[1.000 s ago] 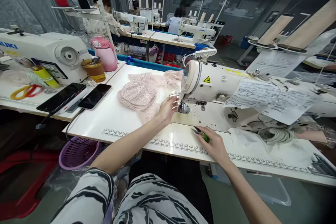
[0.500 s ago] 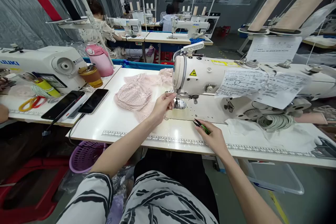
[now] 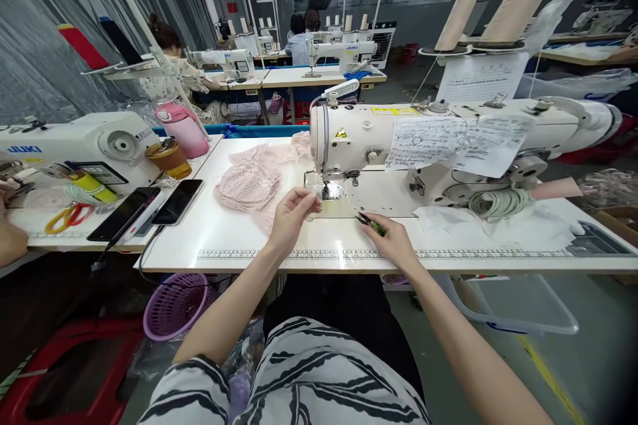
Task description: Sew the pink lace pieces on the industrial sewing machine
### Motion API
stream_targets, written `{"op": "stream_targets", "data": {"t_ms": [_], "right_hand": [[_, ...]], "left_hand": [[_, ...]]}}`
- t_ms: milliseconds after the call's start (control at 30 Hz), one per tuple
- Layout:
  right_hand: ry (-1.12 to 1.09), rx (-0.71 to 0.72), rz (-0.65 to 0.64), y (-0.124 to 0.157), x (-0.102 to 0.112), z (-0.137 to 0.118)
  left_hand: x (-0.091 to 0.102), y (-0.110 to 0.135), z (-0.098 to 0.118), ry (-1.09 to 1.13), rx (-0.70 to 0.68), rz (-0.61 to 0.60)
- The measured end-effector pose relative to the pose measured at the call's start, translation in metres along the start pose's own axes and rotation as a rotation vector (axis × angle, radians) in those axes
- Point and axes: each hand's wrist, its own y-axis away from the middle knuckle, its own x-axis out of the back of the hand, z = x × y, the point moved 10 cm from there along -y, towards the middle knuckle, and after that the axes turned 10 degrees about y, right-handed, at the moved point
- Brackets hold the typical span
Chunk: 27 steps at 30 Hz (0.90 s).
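Observation:
My right hand (image 3: 391,237) is closed around thread snips (image 3: 371,223) with dark blades and a green handle, just in front of the sewing machine (image 3: 349,139). The blades point left, above the white table (image 3: 249,232). My left hand (image 3: 293,214) is pinched, thumb against fingers, left of the needle and the shiny needle plate (image 3: 333,191). Whatever sits between those fingertips is too small to make out. Behind the left hand lies a pale pink lace garment (image 3: 249,182), partly covered by the hand and the machine head.
Two phones (image 3: 178,202) and orange-and-red scissors (image 3: 68,218) lie at the left. A pink bottle (image 3: 182,129) and a brown-sleeved cup (image 3: 169,157) stand behind. Coiled pale green tape (image 3: 500,202) rests at the right on white cloth. A purple basket (image 3: 175,309) sits below the table.
My left hand has drawn back from the needle area toward me and slightly left. The right hand keeps the snips near the same place. The view has shifted a little.

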Motion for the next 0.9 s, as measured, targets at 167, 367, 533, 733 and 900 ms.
{"op": "stream_targets", "data": {"t_ms": [167,367,533,733,900], "right_hand": [[0.013,0.007,0.007,0.001,0.002,-0.003],[0.024,0.026,0.022,0.002,0.005,-0.007],[0.015,0.022,0.014,0.001,0.002,-0.005],[0.032,0.036,0.034,0.004,0.003,-0.005],[0.392,0.066,0.183,0.007,0.016,-0.016]], "left_hand": [[0.011,0.040,-0.019,-0.119,0.162,-0.037],[-0.001,0.127,-0.048,-0.570,0.492,-0.382],[0.021,0.196,-0.064,-1.034,0.681,-0.696],[0.035,0.180,-0.015,-1.034,0.665,-0.533],[0.031,0.064,0.023,-0.632,0.344,-0.061]]}}
